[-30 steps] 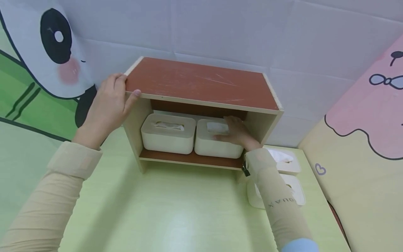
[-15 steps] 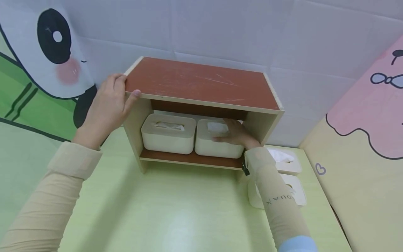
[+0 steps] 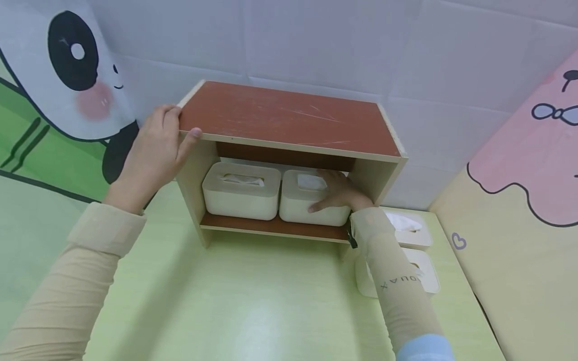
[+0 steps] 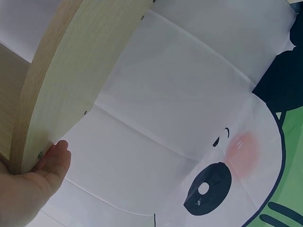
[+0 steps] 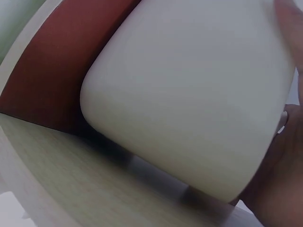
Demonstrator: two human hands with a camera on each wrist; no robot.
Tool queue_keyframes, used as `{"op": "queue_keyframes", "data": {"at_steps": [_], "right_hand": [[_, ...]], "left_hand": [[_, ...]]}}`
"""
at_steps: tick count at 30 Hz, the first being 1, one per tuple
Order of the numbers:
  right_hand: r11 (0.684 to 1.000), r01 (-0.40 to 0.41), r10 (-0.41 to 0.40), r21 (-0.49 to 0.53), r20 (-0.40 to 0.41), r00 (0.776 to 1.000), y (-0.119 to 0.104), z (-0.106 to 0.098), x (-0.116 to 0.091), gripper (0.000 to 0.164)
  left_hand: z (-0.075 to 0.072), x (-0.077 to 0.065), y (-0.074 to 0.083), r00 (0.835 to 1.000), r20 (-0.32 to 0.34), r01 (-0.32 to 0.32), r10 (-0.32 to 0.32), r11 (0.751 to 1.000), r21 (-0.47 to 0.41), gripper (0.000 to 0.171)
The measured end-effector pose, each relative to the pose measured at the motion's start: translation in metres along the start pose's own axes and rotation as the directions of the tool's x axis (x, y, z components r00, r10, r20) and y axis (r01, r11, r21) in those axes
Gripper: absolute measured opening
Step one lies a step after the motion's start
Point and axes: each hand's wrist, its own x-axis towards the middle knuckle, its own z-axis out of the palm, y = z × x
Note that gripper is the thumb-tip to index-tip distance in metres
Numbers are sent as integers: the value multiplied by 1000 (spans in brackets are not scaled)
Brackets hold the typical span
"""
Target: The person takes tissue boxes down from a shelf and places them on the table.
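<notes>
Tissue box point(image 3: 295, 209) at 3 o'clock inside shelf point(image 3: 289, 120), R hand point(image 3: 340, 193) gripping it, thumb in front, 2nd box point(image 3: 239, 205) just beside at 9 o'clock, L hand point(image 3: 155, 150) gripping shelf corner at 10 o'clock, 3rd box point(image 3: 423, 239) & 4th box point(image 3: 430, 282) at 4 o'clock, on tabletop point(image 3: 244, 286).

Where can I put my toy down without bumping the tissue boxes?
The green table is bare in front of the shelf. The red top is bare too, right of the left hand. Inside is crowded: left box beside right box, with the right hand on it. The back box and front box crowd the table's right.
</notes>
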Motion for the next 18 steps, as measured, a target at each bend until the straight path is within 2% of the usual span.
{"op": "queue_keyframes", "data": {"at_steps": [8,18], "right_hand": [[999,20,-19,-41,17,1000,1,-1,1,117],[998,-7,11,-70,54,998,0,-1,1,114]], "left_hand": [[-2,-1,0,1000,11,15,-15,1000,-1,61],[-2,0,0,1000,5,11,-11,1000,-6,61]]}}
